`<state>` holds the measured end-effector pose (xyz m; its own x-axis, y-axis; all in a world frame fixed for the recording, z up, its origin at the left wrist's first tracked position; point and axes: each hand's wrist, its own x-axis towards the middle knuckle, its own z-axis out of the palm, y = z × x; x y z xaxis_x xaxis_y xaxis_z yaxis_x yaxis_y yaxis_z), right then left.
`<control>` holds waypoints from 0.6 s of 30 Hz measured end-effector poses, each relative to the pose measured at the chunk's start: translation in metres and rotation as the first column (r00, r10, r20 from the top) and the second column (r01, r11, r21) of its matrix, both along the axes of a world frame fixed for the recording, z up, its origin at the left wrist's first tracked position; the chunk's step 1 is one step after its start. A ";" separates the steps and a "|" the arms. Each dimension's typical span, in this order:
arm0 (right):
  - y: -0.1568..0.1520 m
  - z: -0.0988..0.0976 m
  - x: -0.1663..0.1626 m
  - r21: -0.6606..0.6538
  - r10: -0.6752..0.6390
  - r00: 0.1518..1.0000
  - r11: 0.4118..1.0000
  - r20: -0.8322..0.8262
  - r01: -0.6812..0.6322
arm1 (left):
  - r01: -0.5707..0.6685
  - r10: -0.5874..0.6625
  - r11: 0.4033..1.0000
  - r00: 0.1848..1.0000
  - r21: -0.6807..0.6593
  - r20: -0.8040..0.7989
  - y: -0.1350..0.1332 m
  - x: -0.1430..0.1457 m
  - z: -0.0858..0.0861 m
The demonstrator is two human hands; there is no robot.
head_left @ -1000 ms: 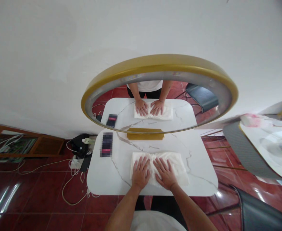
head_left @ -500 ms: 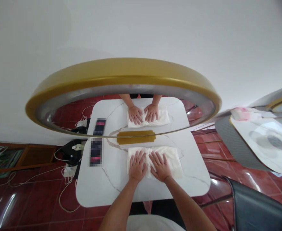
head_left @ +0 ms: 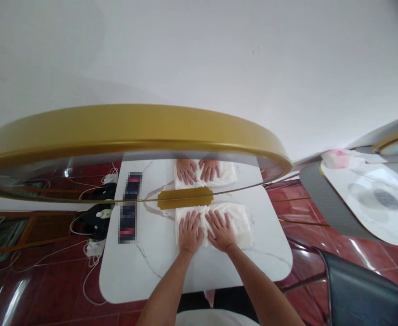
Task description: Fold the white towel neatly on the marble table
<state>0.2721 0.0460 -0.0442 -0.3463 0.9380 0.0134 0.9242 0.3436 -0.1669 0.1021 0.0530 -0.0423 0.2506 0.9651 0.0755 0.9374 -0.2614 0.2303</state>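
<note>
A white folded cloth [head_left: 239, 222] lies on the white marble table [head_left: 158, 267], just in front of a round gold-framed mirror [head_left: 127, 131]. My left hand [head_left: 189, 232] rests flat on the cloth's left part, fingers spread. Beside it, my right hand [head_left: 220, 230] presses flat on the cloth's middle, fingers also apart. Neither hand holds anything. The mirror reflects both hands and the cloth.
A blurred-out phone [head_left: 127, 222] lies on the table's left side. The mirror's gold base [head_left: 185, 198] stands behind the cloth. Cables and a power strip [head_left: 95, 244] litter the red tile floor at left. A dark chair [head_left: 362, 290] stands at the right, and another mirror [head_left: 365, 199] beyond it.
The view has tilted, so the mirror looms larger and lower in the picture. Both hands stay flat on the cloth, with barely any shift.
</note>
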 end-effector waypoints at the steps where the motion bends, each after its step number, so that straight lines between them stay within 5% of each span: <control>1: 0.000 0.000 0.000 0.002 -0.001 1.000 1.000 -0.003 0.001 | 0.000 0.000 1.000 1.000 0.007 -0.001 0.000 0.000 0.000; 10: -0.003 -0.001 0.003 0.026 -0.035 0.999 0.999 -0.037 0.036 | 0.043 -0.043 0.998 0.999 0.034 -0.005 -0.001 -0.005 0.000; 18: -0.025 0.002 0.041 0.055 -0.010 0.997 0.998 -0.071 0.014 | 0.059 -0.059 0.998 0.998 0.024 -0.019 -0.025 0.012 0.006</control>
<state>0.3127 0.0213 -0.0425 -0.3316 0.9392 0.0889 0.9149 0.3432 -0.2127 0.1138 0.0282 -0.0359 0.3085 0.9466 0.0936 0.9242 -0.3216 0.2060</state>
